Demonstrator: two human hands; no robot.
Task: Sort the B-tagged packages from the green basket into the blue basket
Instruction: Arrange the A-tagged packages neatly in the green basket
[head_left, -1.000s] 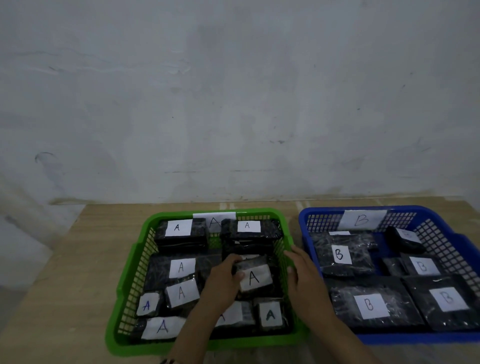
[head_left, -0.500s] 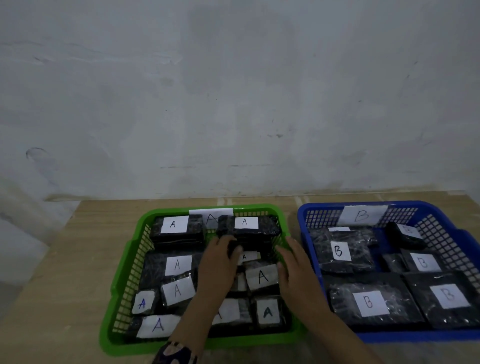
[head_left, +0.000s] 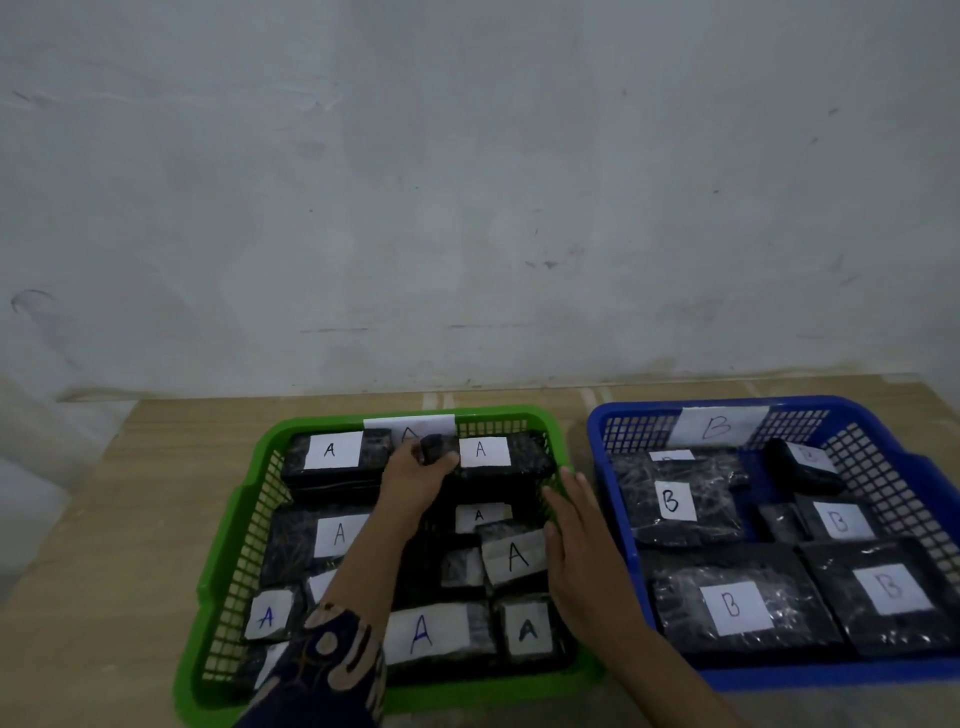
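1. Filling the top half of the view, a gray wall (head_left: 467, 182) stands behind everything, with small dark marks on it.
2. A wood table (head_left: 104, 519) sits under the wall and holds two baskets side by side.
3. The blue basket (head_left: 602, 431) is on the right. It has a paper B sign (head_left: 719, 426) on its far wall. Black packs with B tags (head_left: 732, 605) lie flat inside it, big ones near the person and smaller ones farther back.
4. The green basket (head_left: 234, 525) is on the left, just beside the blue one. It has a paper A sign (head_left: 410, 428) on its far wall. Every tag that can be read in here says A, like the pack (head_left: 514, 558) near the right side. No B tag shows in this basket.
5. The left arm wears a dark sleeve (head_left: 332, 670) with tan swirls.
6. The right hand (head_left: 587, 561) lies inside the green basket by its right wall. Its fingers are straight and loose, and it holds nothing. Its thumb is just beside the pack with the tilted A tag.
7. The left hand (head_left: 415, 483) reaches to the far end of the green basket. Its fingers pinch a small black pack (head_left: 432, 449) and hold it up between the two far A packs. The tag on this small pack cannot be seen.
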